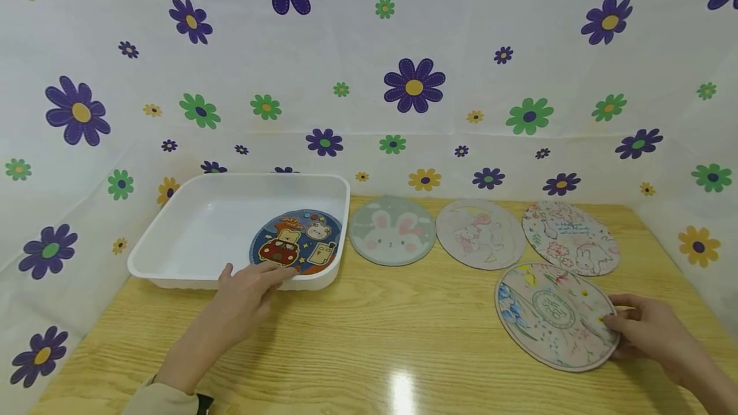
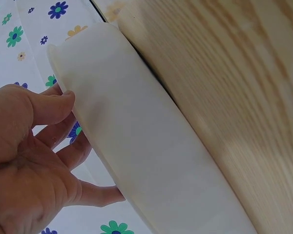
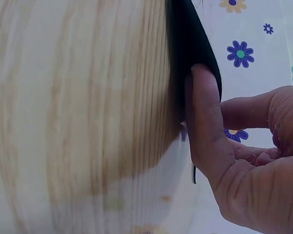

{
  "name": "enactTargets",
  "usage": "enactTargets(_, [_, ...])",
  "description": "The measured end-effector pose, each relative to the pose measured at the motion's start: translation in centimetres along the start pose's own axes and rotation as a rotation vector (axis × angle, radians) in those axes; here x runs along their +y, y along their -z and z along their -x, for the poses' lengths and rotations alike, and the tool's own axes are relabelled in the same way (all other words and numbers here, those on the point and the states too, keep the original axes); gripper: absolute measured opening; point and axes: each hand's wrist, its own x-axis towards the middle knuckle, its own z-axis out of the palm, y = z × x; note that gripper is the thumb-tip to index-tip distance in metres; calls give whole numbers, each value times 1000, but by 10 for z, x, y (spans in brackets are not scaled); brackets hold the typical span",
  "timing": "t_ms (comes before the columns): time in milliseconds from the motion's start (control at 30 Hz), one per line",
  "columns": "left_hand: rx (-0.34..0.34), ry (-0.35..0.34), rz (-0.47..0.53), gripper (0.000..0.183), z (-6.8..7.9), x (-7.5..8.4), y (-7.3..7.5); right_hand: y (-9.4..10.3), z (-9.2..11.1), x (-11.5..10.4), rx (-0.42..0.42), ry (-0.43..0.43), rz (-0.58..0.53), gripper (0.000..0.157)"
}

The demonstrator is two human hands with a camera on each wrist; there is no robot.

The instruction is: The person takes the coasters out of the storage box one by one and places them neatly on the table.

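Observation:
My right hand (image 1: 651, 328) pinches the right edge of a pale round mat (image 1: 556, 319) printed with flowers and a green emblem. It is tilted, and its dark underside (image 3: 198, 44) shows in the right wrist view. At the left, a white plastic tray (image 1: 173, 277) holds a dark blue round mat (image 1: 300, 242) with a red car and bears, leaning on its right wall. Relaxed fingers of my left hand (image 1: 248, 293) rest over the tray's front rim, by the blue mat's lower edge. The tray's outer wall (image 2: 136, 136) fills the middle of the left wrist view.
Right of the tray lie a green rabbit mat (image 1: 392, 232), a pale pink mat (image 1: 480, 235) and a floral rabbit mat (image 1: 571, 235), in a row along the back. They lie on a wooden table (image 1: 369, 338). A flower-printed cloth (image 1: 357, 50) hangs behind.

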Motion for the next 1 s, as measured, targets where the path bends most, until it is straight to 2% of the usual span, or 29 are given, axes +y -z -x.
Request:
enactTargets(600, [-10, 15, 12, 37, -1, 2, 2, -2, 4, 0, -3, 4, 7, 64])
enactTargets(1000, [-16, 22, 21, 35, -2, 1, 2, -1, 0, 0, 43, 5, 12, 65])
